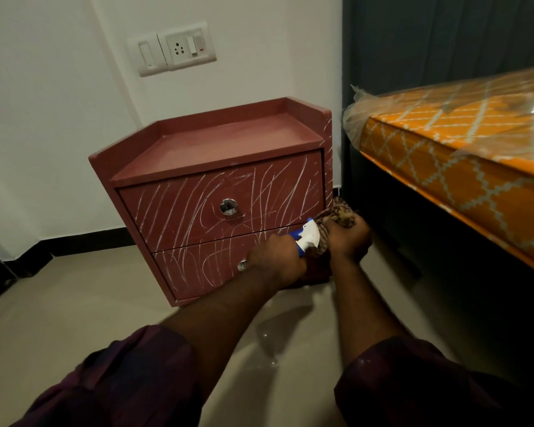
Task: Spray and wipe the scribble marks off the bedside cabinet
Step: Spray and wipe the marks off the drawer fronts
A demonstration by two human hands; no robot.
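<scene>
Scribble marks [179,211], white, cover the reddish-brown wooden bedside cabinet [216,143], frame centre. Left hand [276,260] fingers clamp the likely light, rigid blue-and-white plastic spray bottle [307,238] at its neck; right hand [347,240] bunches the soft brown patterned cloth [336,215].

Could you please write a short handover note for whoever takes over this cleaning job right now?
Left hand grips the spray bottle; right hand holds the cloth, both by the cabinet's lower right corner.
White scribble marks cover the upper drawer, the lower drawer and the right side edge.
Done: no wiped patch shows yet.
Left: spray and wipe both drawers and that edge.
</scene>
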